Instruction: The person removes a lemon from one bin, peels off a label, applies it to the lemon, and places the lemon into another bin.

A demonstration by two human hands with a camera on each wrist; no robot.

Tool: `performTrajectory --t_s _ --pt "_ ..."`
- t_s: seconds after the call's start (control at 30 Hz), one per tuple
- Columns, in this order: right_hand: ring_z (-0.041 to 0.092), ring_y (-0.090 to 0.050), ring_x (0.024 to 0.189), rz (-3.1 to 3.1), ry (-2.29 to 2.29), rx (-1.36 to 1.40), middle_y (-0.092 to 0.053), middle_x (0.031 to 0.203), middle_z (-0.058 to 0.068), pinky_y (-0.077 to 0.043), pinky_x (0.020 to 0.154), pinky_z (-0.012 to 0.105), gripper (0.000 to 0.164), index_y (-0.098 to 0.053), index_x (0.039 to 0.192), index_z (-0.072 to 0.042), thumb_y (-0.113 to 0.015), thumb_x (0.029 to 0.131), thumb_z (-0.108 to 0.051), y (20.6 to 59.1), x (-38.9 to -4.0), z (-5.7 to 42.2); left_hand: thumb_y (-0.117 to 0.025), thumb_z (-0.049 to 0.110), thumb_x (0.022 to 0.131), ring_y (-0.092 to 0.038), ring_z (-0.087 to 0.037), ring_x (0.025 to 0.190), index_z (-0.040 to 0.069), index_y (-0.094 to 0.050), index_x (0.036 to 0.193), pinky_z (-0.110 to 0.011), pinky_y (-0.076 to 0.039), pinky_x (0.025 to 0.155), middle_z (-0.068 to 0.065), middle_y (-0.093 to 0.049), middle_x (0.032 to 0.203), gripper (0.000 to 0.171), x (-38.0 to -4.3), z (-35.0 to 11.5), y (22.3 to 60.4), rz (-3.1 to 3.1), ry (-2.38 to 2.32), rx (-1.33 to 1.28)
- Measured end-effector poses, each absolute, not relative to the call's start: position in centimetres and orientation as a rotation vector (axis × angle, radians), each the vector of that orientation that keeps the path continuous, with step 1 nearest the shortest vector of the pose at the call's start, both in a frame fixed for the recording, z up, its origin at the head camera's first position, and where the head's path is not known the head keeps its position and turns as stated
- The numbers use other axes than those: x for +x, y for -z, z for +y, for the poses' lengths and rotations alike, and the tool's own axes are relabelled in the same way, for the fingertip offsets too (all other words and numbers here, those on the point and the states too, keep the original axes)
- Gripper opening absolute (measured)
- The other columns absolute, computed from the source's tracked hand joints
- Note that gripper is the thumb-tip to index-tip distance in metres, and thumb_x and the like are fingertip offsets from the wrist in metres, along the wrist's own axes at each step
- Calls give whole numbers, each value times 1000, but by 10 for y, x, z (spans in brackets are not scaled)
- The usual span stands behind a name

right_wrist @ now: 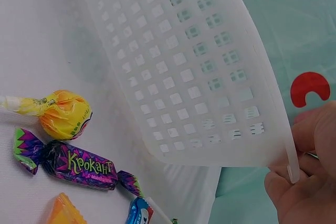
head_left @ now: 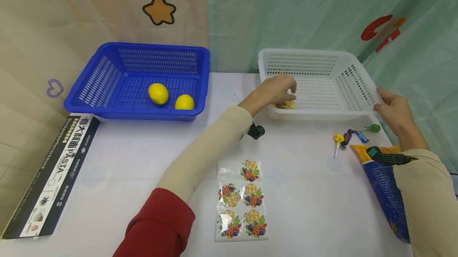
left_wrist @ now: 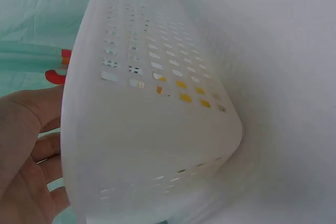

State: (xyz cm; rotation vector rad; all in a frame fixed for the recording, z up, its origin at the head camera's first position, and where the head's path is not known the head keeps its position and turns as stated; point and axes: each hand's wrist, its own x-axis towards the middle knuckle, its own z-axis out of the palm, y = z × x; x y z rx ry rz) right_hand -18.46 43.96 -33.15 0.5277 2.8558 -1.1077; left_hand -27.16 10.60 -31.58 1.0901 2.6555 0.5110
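A white plastic basket [head_left: 311,114] with perforated sides stands at the back right. My left hand [head_left: 277,88] hangs over its left end, fingers loosely bent, with nothing seen in them. Just below that hand a small yellow and red item [head_left: 286,105] lies inside the basket, its yellow showing through the side holes in the left wrist view. At the opposite end my right hand [head_left: 395,111] grips the basket's right rim; the right wrist view shows the fingers [right_wrist: 286,187] and thumb around the rim's corner.
Before the basket lie a yellow lollipop [head_left: 338,138], a purple wrapped candy [head_left: 346,139], a blue candy [head_left: 362,137] and a green lollipop [head_left: 373,128]. A blue bag [head_left: 384,193] sits under the right forearm. Leftward are a blue basket [head_left: 143,114] with two lemons [head_left: 158,93], a pasta box [head_left: 53,173] and a sticker sheet [head_left: 234,169].
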Motion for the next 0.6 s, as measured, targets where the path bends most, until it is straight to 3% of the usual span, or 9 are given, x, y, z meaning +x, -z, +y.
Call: performTrajectory --t_s 0.23,0.6 --pt "49 -24 141 2850 1102 532 -10 161 21 -23 112 63 61 1 153 -18 -35 104 -17 333 -183 442 -63 29 97 -55 -9 100 13 -69 121 -24 -50 78 3 -64 125 29 -267 85 311 2661 -562 1141" --pt "49 -27 139 2833 1122 541 -12 161 21 -26 111 63 61 0 154 -17 -35 104 -20 335 -183 442 -64 29 97 -56 -16 118 12 -69 122 -32 -49 93 1 -64 129 31 -252 39 309 2673 -742 1147"
